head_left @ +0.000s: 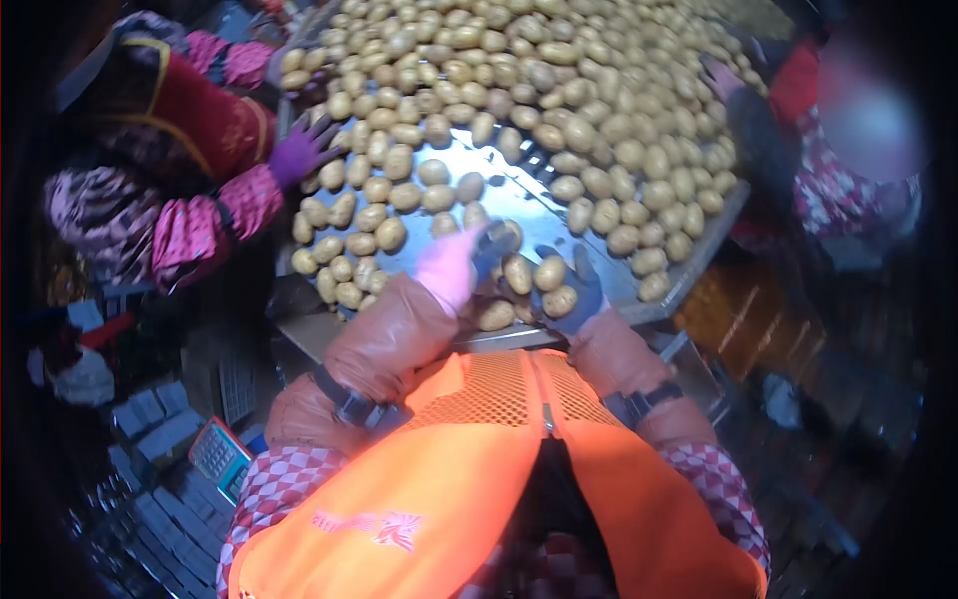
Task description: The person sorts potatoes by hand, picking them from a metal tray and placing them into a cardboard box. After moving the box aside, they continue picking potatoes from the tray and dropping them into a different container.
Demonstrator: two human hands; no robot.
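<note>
My left hand, in a glove with a pink back and dark fingers, is at the near part of the metal table. It is smeared by motion, and a potato shows right at its fingertips; whether it is gripped I cannot make out. My right hand, in a dark glove, cups two potatoes against its palm, fingers curved up beside them. Between both hands, close to the table's near edge, lie more loose potatoes, partly hidden by the gloves.
A big heap of potatoes covers the far side. At the left, another person's purple glove touches potatoes; at the right, another person's hand reaches in. A raised rim borders the table. A scale-like device stands lower left.
</note>
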